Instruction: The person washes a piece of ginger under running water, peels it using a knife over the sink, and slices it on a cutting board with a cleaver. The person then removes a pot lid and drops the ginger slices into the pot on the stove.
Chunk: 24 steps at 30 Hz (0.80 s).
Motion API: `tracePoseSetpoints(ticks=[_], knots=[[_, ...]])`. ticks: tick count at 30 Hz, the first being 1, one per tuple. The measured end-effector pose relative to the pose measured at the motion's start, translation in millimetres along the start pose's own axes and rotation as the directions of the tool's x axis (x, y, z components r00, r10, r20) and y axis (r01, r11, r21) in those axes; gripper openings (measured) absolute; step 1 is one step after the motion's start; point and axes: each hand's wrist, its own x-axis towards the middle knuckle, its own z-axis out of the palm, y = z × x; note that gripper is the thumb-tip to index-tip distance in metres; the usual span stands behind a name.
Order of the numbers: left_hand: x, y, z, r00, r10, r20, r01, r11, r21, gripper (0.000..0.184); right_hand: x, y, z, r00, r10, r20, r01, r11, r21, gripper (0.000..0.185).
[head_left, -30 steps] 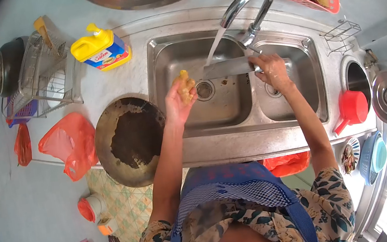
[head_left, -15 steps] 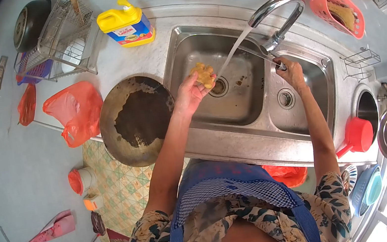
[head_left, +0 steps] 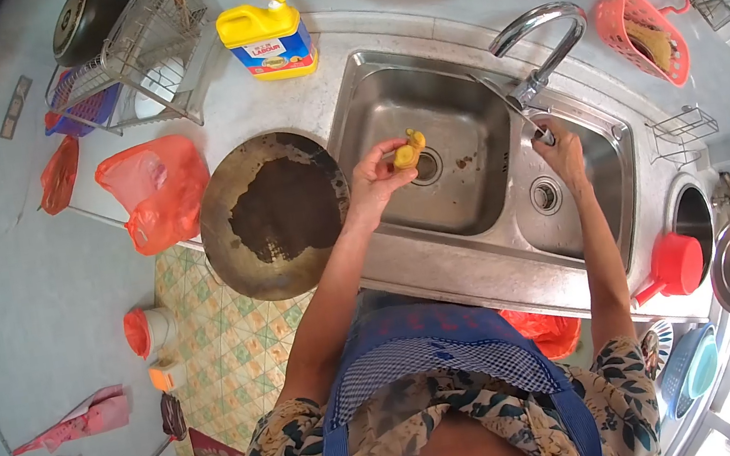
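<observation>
My left hand (head_left: pixel 371 187) is closed on a knobbly yellow piece of ginger (head_left: pixel 409 152), held above the left basin (head_left: pixel 455 101) close to its drain. My right hand (head_left: pixel 564 153), over the right basin (head_left: pixel 530 227), grips the dark handle of a knife (head_left: pixel 509 103). The thin blade points up and to the left, past the base of the chrome tap (head_left: pixel 575 22). No water stream shows from the tap. Small brown bits lie in the left basin beside the drain.
A large wok (head_left: pixel 223 259) stands left of the sink. Behind it are a red plastic bag (head_left: pixel 162 197), a wire rack (head_left: pixel 142 63) and a yellow detergent bottle (head_left: pixel 267 43). A pink basket (head_left: pixel 613 21) hangs at right; a red scoop (head_left: pixel 675 265) sits near the right edge.
The water stream from the tap has stopped. My left hand has turned the ginger and shifted it slightly right and down. My right hand still grips the knife, its wrist slightly lower.
</observation>
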Motion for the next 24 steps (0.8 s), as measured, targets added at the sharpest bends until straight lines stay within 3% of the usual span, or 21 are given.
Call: tracePoseSetpoints(ticks=[6, 12, 15, 18, 21, 24], knots=[[-3, 10, -28, 0.998, 0.036, 0.045, -0.039, 0.997, 0.072, 0.047, -55, -61, 10, 0.977, 0.190, 0.097, -0.208, 0.951, 0.227, 0.032], [-8, 19, -76, 0.999, 0.031, 0.041, -0.023, 0.984, -0.176, 0.043, -89, -112, 47, 0.938, 0.266, 0.221, -0.342, 0.809, 0.479, 0.031], [-18, 35, -100, 0.995, -0.027, 0.096, 0.060, 0.932, -0.358, 0.042, -99, -134, 67, 0.949, 0.242, 0.202, -0.313, 0.799, 0.513, 0.030], [-24, 39, -132, 0.990, -0.043, 0.134, 0.076, 0.965, -0.252, 0.042, -107, -161, 77, 0.937, 0.249, 0.244, -0.342, 0.794, 0.502, 0.030], [-37, 45, -152, 0.997, -0.048, 0.057, 0.057, 0.985, -0.160, 0.037, -115, -182, 88, 0.937, 0.232, 0.262, -0.337, 0.800, 0.497, 0.031], [-44, 48, -175, 0.993, -0.081, 0.085, 0.095, 0.980, -0.175, 0.037, -121, -201, 93, 0.920, 0.198, 0.338, -0.356, 0.783, 0.510, 0.032]])
